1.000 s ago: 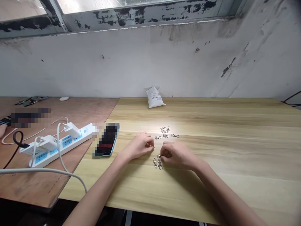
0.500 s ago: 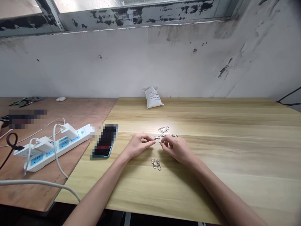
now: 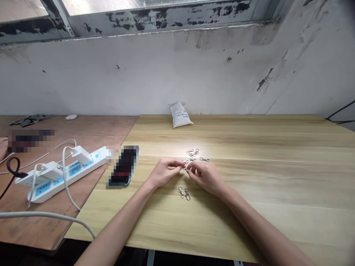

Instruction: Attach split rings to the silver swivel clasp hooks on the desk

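Observation:
My left hand [image 3: 163, 172] and my right hand [image 3: 204, 175] meet fingertip to fingertip over the light wooden table [image 3: 249, 177]. Both pinch a small metal clasp [image 3: 185, 168] held between them. Two joined silver clasps [image 3: 184, 192] lie on the table just in front of my hands. A loose pile of several more clasps [image 3: 195, 155] lies just beyond my fingers, in a bright patch of light.
A phone [image 3: 123, 167] lies left of my left hand. A white power strip [image 3: 63, 172] with chargers and cables sits on the darker table [image 3: 108, 127] at left. A small white bag [image 3: 181, 115] leans near the wall. Another person's hand [image 3: 3, 147] shows at far left.
My right hand left the two joined clasps on the table, reached to the pile and came back toward my left hand. Both hands now pinch one clasp together.

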Motion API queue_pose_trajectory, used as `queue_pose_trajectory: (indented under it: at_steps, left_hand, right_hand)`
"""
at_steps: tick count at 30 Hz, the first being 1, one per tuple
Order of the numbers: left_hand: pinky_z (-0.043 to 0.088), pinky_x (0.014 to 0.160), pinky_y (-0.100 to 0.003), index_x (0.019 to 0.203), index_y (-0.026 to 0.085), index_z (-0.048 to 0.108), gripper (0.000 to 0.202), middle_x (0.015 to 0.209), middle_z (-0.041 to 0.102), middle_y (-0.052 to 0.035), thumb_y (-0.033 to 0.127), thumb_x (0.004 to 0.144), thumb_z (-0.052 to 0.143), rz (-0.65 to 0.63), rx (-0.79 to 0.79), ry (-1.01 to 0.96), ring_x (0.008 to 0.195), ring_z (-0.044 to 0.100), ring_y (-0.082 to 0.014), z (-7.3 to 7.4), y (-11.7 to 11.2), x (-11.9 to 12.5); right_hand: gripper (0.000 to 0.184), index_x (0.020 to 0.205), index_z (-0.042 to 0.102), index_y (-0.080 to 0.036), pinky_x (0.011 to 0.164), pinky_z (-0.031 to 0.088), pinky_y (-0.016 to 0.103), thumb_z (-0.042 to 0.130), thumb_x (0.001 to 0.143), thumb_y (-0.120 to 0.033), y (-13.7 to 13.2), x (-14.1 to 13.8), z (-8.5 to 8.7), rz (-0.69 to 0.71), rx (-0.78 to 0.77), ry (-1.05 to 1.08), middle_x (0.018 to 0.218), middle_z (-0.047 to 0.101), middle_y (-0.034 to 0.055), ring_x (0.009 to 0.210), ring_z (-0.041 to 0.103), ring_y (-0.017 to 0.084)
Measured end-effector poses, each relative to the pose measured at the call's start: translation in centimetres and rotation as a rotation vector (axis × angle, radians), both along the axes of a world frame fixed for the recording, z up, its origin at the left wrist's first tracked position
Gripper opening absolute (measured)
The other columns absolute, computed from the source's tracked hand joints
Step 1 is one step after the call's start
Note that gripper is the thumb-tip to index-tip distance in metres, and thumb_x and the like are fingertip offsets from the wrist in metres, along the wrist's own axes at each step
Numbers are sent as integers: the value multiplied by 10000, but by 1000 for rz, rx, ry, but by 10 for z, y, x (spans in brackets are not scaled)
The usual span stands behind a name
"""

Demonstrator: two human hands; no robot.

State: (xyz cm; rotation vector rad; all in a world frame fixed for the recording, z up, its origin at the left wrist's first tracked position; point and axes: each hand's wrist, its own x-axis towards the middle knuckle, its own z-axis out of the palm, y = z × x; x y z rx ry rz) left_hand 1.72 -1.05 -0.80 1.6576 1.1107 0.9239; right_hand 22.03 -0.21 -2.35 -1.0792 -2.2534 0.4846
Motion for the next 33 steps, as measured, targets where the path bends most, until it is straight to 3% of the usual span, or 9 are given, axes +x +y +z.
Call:
queue_pose_trajectory:
  at_steps: [15, 18, 20, 24, 28, 33]
  left_hand:
    - [568, 804, -310, 943, 179, 652, 146, 908, 737, -48, 288, 908, 563, -11, 128, 169, 851, 704, -174, -4, -3, -1]
    - [516, 954, -379, 920, 189, 653, 116, 1058, 719, -77, 264, 902, 566, 4, 197, 240, 1066, 658, -216, -4, -2, -2]
    - [402, 1092, -460, 887, 192, 652, 93, 1269, 643, -99, 256, 890, 585, 33, 276, 312, 1286, 518, -259, -5, -1, -3]
    - [273, 1164, -521, 895, 201, 659, 97, 1453, 487, -87, 254, 898, 578, 96, 385, 400, 1435, 311, -277, -6, 0, -4]
    - [263, 1163, -525, 886, 206, 658, 93, 1450, 472, -80, 245, 903, 575, 113, 423, 440, 1450, 267, -277, -5, -2, -2]
    - [255, 1166, -520, 892, 217, 635, 83, 1458, 457, -72, 241, 916, 560, 137, 451, 466, 1453, 261, -257, -4, -3, -1]
  right_hand:
    - [139, 871, 665, -222, 572, 360, 215, 557, 910, -301, 3, 3, -7, -42, 55, -18, 687, 671, -15, 553, 543, 103]
    - [140, 891, 671, -217, 573, 366, 219, 547, 917, -278, 3, 3, -6, -49, 115, -15, 710, 677, -3, 556, 543, 105]
    - [164, 900, 676, -215, 574, 372, 225, 524, 932, -266, 3, 3, -3, -66, 160, -18, 759, 678, 16, 578, 551, 108]
    - [183, 891, 689, -220, 683, 445, 264, 531, 943, -297, 4, 4, 0, -82, 252, -6, 1017, 654, 89, 831, 618, 168]
    - [116, 866, 690, -235, 957, 426, 443, 593, 911, -281, 5, 4, -1, -59, 280, 12, 1303, 565, 111, 1186, 533, 276]
    - [115, 846, 682, -229, 1022, 373, 527, 588, 901, -265, 4, 5, 1, -66, 295, 40, 1415, 503, 112, 1357, 401, 321]
